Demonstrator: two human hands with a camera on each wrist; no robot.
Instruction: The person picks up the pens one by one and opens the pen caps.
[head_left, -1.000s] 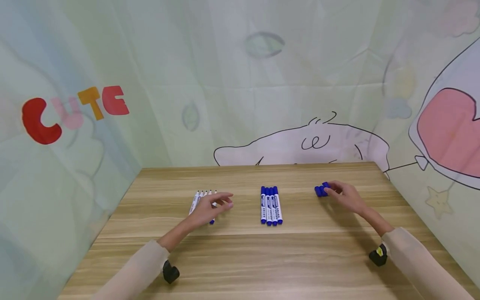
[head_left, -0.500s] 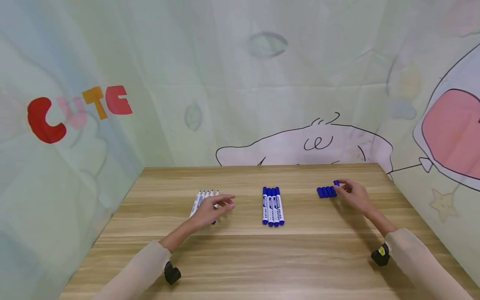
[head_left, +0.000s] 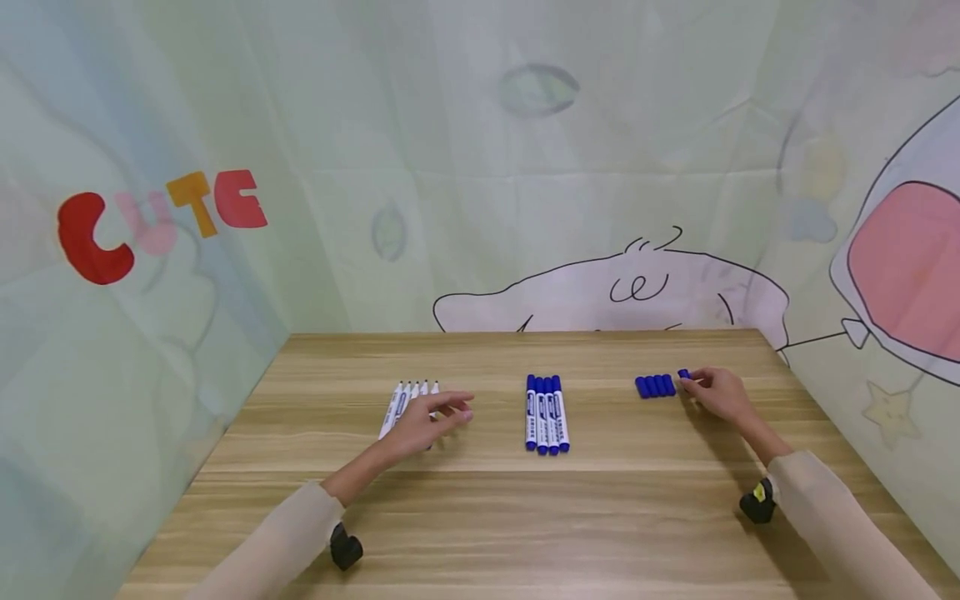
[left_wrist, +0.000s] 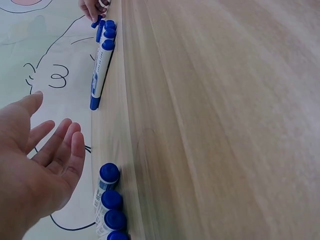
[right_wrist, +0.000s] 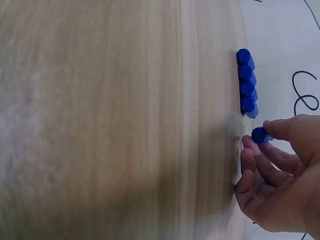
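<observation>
My right hand [head_left: 722, 393] pinches a blue marker cap [right_wrist: 259, 134] between thumb and fingertips, just right of a row of several blue caps [head_left: 656, 386] lying side by side. Over on the left, my left hand [head_left: 426, 423] hovers with relaxed fingers above a row of uncapped white markers [head_left: 395, 412], hiding part of them. Its palm and loose fingers hold nothing in the left wrist view. Between the hands, several capped blue-and-white markers [head_left: 547, 415] lie parallel in a group, caps pointing to the far edge.
Everything lies on a wood-grain table [head_left: 480, 525]. Behind it hangs a pale curtain [head_left: 360, 167] printed with cartoon shapes and letters. Each sleeve carries a small black wrist camera [head_left: 346, 547].
My right hand has moved right, away from the row of caps, with one cap in its fingers; more caps of the row now show. The left hand stays nearly still.
</observation>
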